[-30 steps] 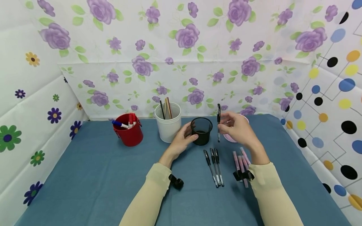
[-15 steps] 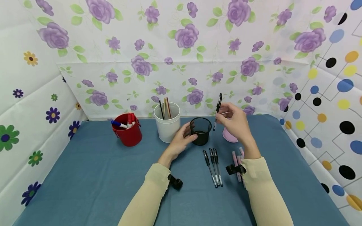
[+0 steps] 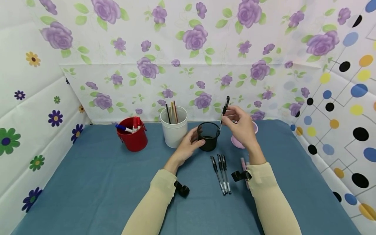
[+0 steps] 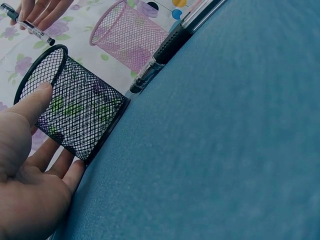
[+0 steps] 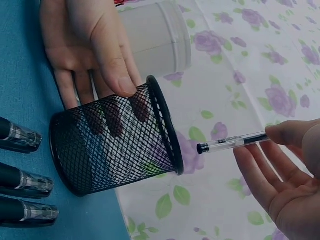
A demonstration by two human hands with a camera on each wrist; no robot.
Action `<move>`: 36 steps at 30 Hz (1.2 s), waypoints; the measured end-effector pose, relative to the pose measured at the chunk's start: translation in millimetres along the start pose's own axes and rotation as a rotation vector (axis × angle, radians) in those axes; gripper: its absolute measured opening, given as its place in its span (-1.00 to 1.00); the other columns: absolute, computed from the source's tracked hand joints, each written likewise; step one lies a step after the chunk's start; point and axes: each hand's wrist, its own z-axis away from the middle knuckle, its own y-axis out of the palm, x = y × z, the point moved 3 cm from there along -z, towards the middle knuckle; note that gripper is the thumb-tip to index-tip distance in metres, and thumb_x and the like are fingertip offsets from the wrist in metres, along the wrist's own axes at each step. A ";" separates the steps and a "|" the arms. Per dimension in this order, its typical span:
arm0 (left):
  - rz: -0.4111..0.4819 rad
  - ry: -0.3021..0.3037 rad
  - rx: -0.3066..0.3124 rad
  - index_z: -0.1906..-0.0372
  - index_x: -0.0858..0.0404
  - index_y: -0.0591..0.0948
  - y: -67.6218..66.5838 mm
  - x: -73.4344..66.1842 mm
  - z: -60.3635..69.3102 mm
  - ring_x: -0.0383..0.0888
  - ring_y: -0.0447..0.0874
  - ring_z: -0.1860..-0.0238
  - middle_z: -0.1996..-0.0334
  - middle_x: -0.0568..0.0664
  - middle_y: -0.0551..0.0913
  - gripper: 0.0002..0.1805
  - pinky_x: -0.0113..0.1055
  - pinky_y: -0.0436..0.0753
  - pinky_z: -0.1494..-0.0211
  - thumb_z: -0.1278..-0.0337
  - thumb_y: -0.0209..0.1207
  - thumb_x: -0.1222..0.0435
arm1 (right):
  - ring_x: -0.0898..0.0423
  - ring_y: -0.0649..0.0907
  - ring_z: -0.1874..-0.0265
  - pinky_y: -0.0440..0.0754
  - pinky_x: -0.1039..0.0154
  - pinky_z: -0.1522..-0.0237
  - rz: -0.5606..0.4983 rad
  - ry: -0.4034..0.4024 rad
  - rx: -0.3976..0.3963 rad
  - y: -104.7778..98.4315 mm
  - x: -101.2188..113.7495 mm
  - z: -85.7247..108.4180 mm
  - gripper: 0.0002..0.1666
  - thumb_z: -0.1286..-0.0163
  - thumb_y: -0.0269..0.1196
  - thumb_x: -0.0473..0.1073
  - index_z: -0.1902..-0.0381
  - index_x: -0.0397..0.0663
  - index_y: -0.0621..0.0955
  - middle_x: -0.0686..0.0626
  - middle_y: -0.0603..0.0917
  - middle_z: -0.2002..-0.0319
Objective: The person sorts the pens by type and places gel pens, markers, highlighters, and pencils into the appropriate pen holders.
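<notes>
My left hand (image 3: 188,146) holds a black mesh pen cup (image 3: 209,144) upright on the table, thumb on the near side and fingers round the far left side. In my right hand (image 3: 243,126) a clear gel pen (image 3: 225,107) with a black grip is pinched between thumb and fingers. It hangs tilted, its black lower end (image 5: 202,148) just outside the cup's mouth in the right wrist view. Through the mesh I see no pens inside the cup. Several similar pens (image 3: 222,178) lie side by side on the cloth in front of it.
Left of the cup stand a white bucket (image 3: 174,135) with pencils and a red bucket (image 3: 135,142) with markers. A pink mesh cup (image 3: 238,142) sits behind my right hand. Pink pens (image 3: 243,163) lie partly hidden under my right wrist. Patterned cloth walls enclose the blue-covered table.
My right hand has lifted the pen from beside the cup and moved it left, tilting it, so its lower end sits by the rim. The left hand keeps its hold on the cup.
</notes>
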 end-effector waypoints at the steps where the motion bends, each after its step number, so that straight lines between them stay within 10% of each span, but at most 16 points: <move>1: -0.002 0.002 0.001 -0.68 0.00 0.23 0.0 0.3 -0.3 0.02 0.17 -0.66 -0.62 0.04 0.29 -0.25 -0.07 0.27 -0.67 -0.55 0.26 0.22 | 0.03 0.82 0.17 0.73 0.44 0.16 -0.002 -0.002 -0.006 0.7 -0.5 -0.1 -0.40 -0.52 0.40 -0.16 -0.45 -0.12 0.55 -0.19 0.74 -0.05; 6: -0.003 0.009 0.001 -0.68 0.00 0.24 0.1 -0.1 -0.4 0.02 0.19 -0.65 -0.62 0.05 0.31 -0.26 -0.07 0.27 -0.67 -0.56 0.25 0.23 | 0.22 0.78 0.20 0.71 0.46 0.15 -0.011 -0.004 -0.039 2.3 0.0 0.0 -0.42 -0.52 0.39 -0.20 -0.44 -0.15 0.55 -0.21 0.73 -0.05; 14: 0.002 0.004 0.000 -0.67 -0.01 0.24 -0.3 -0.5 -0.3 0.00 0.19 -0.65 -0.62 0.04 0.30 -0.26 -0.08 0.27 -0.67 -0.55 0.26 0.22 | -0.06 0.81 0.17 0.73 0.45 0.13 -0.024 -0.038 -0.022 8.9 -4.8 -1.8 -0.45 -0.52 0.38 -0.24 -0.41 -0.20 0.57 -0.23 0.72 0.00; 36: -0.002 0.009 -0.002 -0.67 0.00 0.25 0.6 0.6 -0.8 0.01 0.25 -0.63 -0.61 0.08 0.33 -0.27 -0.06 0.29 -0.66 -0.55 0.26 0.22 | -0.08 0.80 0.13 0.71 0.32 0.21 0.072 0.017 0.048 32.6 -23.7 1.8 -0.49 -0.53 0.37 -0.21 -0.38 -0.17 0.59 -0.17 0.74 0.03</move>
